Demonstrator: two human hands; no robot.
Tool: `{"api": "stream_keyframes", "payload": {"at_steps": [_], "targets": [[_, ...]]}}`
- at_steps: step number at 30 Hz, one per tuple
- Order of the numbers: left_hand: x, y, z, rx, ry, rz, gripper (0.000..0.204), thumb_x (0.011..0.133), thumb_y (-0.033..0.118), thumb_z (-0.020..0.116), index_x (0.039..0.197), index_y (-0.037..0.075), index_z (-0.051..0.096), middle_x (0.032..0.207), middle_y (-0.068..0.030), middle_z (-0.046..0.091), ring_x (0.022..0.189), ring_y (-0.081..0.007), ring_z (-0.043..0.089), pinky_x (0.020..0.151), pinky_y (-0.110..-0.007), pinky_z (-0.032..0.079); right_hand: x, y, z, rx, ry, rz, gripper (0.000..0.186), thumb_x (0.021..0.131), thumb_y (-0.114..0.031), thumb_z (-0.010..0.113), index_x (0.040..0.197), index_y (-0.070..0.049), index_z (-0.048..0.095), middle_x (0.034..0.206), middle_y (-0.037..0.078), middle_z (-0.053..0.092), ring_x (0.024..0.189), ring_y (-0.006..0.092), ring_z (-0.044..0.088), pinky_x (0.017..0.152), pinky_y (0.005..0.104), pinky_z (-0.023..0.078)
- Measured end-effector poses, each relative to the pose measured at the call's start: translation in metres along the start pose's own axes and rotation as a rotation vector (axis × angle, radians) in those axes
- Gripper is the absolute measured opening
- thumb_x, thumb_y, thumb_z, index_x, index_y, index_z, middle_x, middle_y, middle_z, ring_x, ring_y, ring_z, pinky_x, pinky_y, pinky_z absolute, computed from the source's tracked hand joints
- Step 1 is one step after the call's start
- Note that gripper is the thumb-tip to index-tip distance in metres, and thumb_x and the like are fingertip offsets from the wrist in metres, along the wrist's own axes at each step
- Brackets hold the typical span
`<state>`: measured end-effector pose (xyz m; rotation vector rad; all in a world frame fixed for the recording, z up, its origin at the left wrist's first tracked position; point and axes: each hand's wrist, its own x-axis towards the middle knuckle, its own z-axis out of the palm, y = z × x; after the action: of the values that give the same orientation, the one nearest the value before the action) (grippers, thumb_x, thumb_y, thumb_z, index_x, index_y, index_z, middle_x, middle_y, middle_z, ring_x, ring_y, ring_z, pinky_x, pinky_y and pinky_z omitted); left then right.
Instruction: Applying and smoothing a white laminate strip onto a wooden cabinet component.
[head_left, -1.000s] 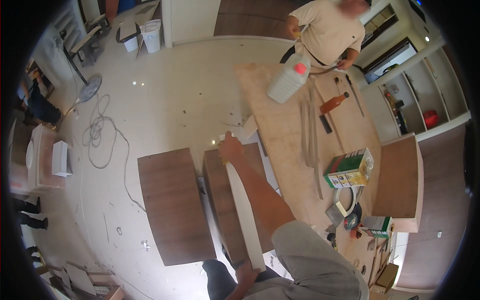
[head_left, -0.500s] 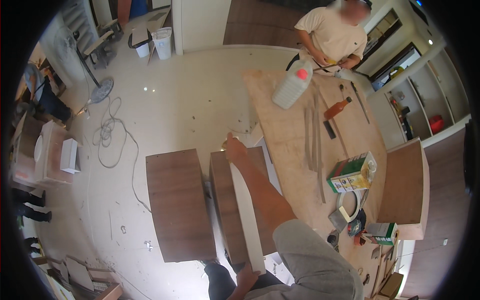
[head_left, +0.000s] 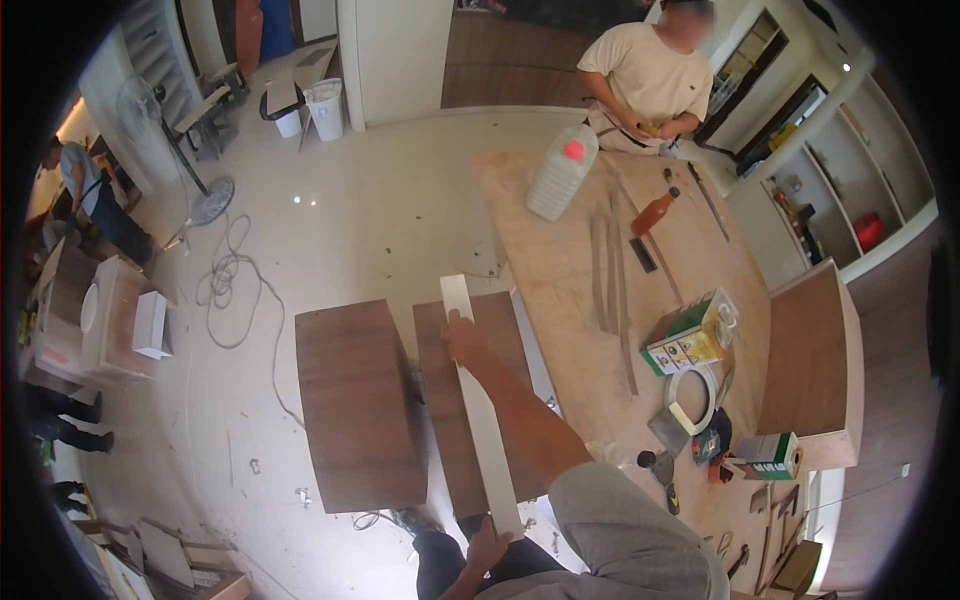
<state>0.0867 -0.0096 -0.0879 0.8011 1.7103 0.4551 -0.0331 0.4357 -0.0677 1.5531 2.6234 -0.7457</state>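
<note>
A long white strip of board [head_left: 483, 425] lies lengthwise in front of me, above a brown wood-faced cabinet box [head_left: 437, 400]. My right hand [head_left: 460, 338] grips it a little short of its far end, which sticks out beyond my fingers. My left hand [head_left: 487, 548] is closed round the near end, close to my legs. Whether the strip rests on the box or is held just over it, I cannot tell. A second brown box [head_left: 358, 405] stands to the left, with a narrow gap between the two.
On the right, a plywood worktable [head_left: 560, 265] carries a plastic jug [head_left: 562, 175], an orange bottle [head_left: 656, 212], a green-and-white can [head_left: 690, 335], a tape roll [head_left: 712, 400] and thin strips. Beyond it stands another person [head_left: 648, 85]. A cable [head_left: 230, 285] and a fan [head_left: 212, 200] are on the floor.
My right hand has shifted nearer along the strip, so its far end now shows past the fingers. My left hand stays at the near end. The view has shifted slightly.
</note>
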Motion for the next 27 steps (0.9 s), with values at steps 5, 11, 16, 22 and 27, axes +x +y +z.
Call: {"api": "stream_keyframes", "payload": {"at_steps": [5, 11, 16, 22, 27], "targets": [[-0.006, -0.006, 0.011, 0.0, 0.035, -0.064, 0.05, 0.094, 0.038, 0.068, 0.129, 0.004, 0.057, 0.103, -0.0196, 0.077, 0.1, -0.0371, 0.075, 0.091, -0.047, 0.056, -0.052, 0.0, 0.009, -0.059, 0.059, -0.051, 0.032, 0.099, -0.022, 0.068, 0.117, -0.006, 0.048, 0.107, 0.02, 0.072, 0.098, 0.0424, 0.074, 0.082, 0.0507, 0.062], [0.003, -0.017, 0.022, -0.028, 0.042, -0.034, 0.049, 0.095, 0.041, 0.066, 0.126, 0.004, 0.057, 0.099, -0.0235, 0.072, 0.092, -0.0403, 0.07, 0.085, -0.052, 0.054, -0.131, 0.004, 0.028, -0.018, 0.063, -0.043, 0.027, 0.1, -0.017, 0.064, 0.117, -0.006, 0.047, 0.106, 0.02, 0.07, 0.097, 0.0417, 0.074, 0.081, 0.0507, 0.061], [0.006, -0.04, 0.023, 0.027, 0.037, 0.16, 0.049, 0.094, 0.04, 0.067, 0.128, 0.005, 0.061, 0.11, -0.0299, 0.073, 0.106, -0.0476, 0.071, 0.093, -0.057, 0.054, -0.218, 0.0, 0.047, 0.039, -0.019, 0.033, 0.025, 0.1, -0.019, 0.063, 0.116, -0.008, 0.047, 0.111, 0.021, 0.068, 0.105, 0.0443, 0.069, 0.085, 0.0567, 0.056], [0.008, -0.029, 0.032, -0.277, 0.063, 0.099, 0.048, 0.093, 0.039, 0.072, 0.119, 0.0, 0.061, 0.088, -0.0177, 0.077, 0.078, -0.0298, 0.076, 0.073, -0.042, 0.059, -0.338, 0.029, 0.081, 0.089, 0.04, 0.04, 0.025, 0.098, -0.018, 0.063, 0.114, -0.009, 0.047, 0.107, 0.02, 0.068, 0.101, 0.0441, 0.07, 0.083, 0.0565, 0.056], [0.018, -0.044, 0.028, -0.467, 0.029, 0.161, 0.043, 0.097, 0.033, 0.074, 0.12, -0.001, 0.061, 0.081, -0.0112, 0.076, 0.068, -0.0161, 0.073, 0.062, -0.032, 0.056, -0.395, 0.016, 0.077, 0.24, -0.063, 0.137, 0.032, 0.093, -0.017, 0.068, 0.118, -0.007, 0.05, 0.111, 0.022, 0.07, 0.102, 0.045, 0.07, 0.082, 0.0559, 0.057]]}}
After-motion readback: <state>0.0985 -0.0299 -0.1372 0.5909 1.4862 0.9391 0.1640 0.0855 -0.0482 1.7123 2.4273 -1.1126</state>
